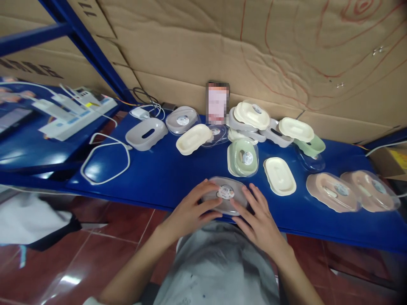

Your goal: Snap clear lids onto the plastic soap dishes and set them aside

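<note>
A grey soap dish under a clear lid with a round sticker (pixel 225 192) lies at the near edge of the blue shelf (pixel 165 173). My left hand (pixel 190 209) grips its left side, fingers over the lid. My right hand (pixel 259 216) holds its right side, fingers spread on the lid's rim. Both hands press on the same dish.
Several more soap dishes lie behind: a green one with a lid (pixel 243 157), cream ones (pixel 280 176) (pixel 193 139), grey ones (pixel 146 133), pink lidded ones (pixel 332 191). A phone (pixel 217 103) leans on the cardboard wall. A white cable (pixel 104 163) and power strips (pixel 76 114) lie left.
</note>
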